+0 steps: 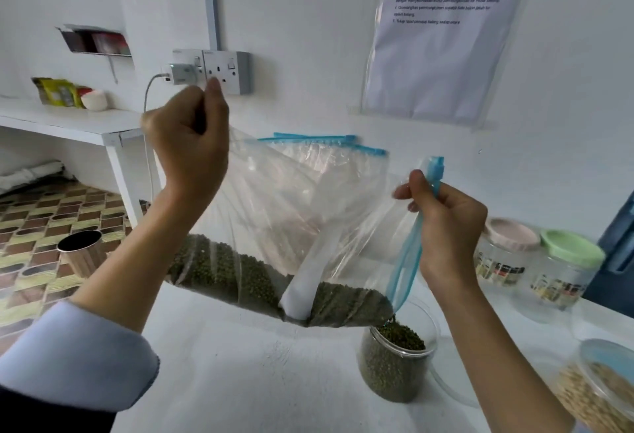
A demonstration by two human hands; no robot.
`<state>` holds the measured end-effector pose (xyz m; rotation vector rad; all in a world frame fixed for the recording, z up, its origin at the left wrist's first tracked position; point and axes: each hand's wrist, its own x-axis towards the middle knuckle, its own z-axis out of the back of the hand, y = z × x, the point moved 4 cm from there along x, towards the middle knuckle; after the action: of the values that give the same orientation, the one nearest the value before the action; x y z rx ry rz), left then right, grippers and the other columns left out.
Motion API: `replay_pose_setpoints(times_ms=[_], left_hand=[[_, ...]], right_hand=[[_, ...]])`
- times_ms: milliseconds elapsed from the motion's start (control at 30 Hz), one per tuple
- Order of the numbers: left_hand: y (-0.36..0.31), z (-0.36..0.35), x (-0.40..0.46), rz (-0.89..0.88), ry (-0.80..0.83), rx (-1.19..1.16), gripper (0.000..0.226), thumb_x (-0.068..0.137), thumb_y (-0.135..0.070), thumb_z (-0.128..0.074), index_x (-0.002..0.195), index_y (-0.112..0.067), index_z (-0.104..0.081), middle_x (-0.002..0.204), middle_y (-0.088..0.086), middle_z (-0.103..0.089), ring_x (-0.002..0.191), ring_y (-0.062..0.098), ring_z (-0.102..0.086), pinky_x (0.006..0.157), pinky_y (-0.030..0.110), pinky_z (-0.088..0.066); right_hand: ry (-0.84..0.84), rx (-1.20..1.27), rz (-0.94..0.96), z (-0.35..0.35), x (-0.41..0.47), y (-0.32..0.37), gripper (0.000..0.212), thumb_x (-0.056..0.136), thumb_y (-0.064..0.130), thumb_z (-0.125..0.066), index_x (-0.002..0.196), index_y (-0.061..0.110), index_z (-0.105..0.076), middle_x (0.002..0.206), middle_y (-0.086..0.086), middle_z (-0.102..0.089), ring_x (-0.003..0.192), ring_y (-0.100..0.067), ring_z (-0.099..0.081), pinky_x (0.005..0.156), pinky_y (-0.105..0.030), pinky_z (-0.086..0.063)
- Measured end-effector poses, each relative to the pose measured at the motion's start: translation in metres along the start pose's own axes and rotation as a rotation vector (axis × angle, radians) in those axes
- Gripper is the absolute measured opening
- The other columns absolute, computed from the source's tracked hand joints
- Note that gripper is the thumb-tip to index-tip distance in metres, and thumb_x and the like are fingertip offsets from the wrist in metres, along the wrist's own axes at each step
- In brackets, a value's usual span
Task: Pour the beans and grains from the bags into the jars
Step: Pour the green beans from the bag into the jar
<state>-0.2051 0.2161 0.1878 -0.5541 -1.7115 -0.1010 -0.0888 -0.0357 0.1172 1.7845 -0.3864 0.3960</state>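
Observation:
A clear zip bag (pixel 291 213) with a blue zip strip hangs tilted over the white table, green beans (pixel 223 271) gathered along its lower edge. My left hand (pixel 188 144) grips the bag's raised bottom corner. My right hand (pixel 446 223) pinches the blue zip edge at the mouth. The bag's lowest corner sits just above an open clear jar (pixel 394 364), which holds green beans, and beans are falling into it. A white label strip (pixel 308 274) shows through the bag.
Two lidded jars stand at the right, one with a pink lid (pixel 511 237) and one with a green lid (pixel 573 250). A jar of pale grains (pixel 597 391) lies at the lower right. More zip bags (pixel 322 144) lean on the wall. A metal cup (pixel 82 254) stands at the left.

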Motion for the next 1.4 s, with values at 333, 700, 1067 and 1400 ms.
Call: replay_pose_setpoints(times_ms=[333, 700, 1067, 1400], left_hand=[[-0.004, -0.007, -0.001, -0.049, 0.031, 0.003, 0.05, 0.096, -0.016, -0.049, 0.058, -0.036, -0.024, 0.045, -0.021, -0.038, 0.041, -0.003, -0.029, 0.046, 0.01, -0.016], [0.002, 0.006, 0.008, 0.0, -0.044, 0.011, 0.051, 0.096, -0.014, -0.049, 0.057, -0.035, -0.024, 0.043, -0.023, -0.035, 0.041, -0.005, -0.027, 0.046, 0.009, -0.015], [0.011, 0.019, 0.011, 0.092, -0.087, 0.002, 0.049, 0.096, -0.018, -0.048, 0.054, -0.029, -0.025, 0.041, -0.02, -0.035, 0.041, -0.002, -0.025, 0.047, 0.012, -0.014], [0.019, 0.02, 0.005, 0.142, -0.09, 0.019, 0.051, 0.095, -0.022, -0.05, 0.052, -0.026, -0.023, 0.04, -0.018, -0.03, 0.043, 0.0, -0.021, 0.048, 0.019, -0.012]], right_hand=[[0.023, 0.003, 0.016, -0.005, -0.005, 0.005, 0.027, 0.089, 0.019, -0.065, 0.063, 0.017, -0.068, 0.058, 0.008, -0.063, 0.052, 0.002, -0.045, 0.059, -0.007, -0.039], [-0.051, 0.034, -0.01, 0.008, 0.006, 0.005, 0.026, 0.088, 0.02, -0.066, 0.063, 0.018, -0.068, 0.059, 0.014, -0.068, 0.055, 0.003, -0.05, 0.063, -0.01, -0.042], [-0.107, 0.061, -0.043, 0.021, 0.01, 0.003, 0.027, 0.089, 0.021, -0.066, 0.062, 0.018, -0.068, 0.06, 0.013, -0.068, 0.056, 0.002, -0.049, 0.064, -0.012, -0.042], [-0.115, 0.076, -0.046, 0.014, 0.004, -0.001, 0.028, 0.09, 0.023, -0.064, 0.062, 0.02, -0.068, 0.061, 0.012, -0.068, 0.058, 0.001, -0.05, 0.065, -0.013, -0.042]])
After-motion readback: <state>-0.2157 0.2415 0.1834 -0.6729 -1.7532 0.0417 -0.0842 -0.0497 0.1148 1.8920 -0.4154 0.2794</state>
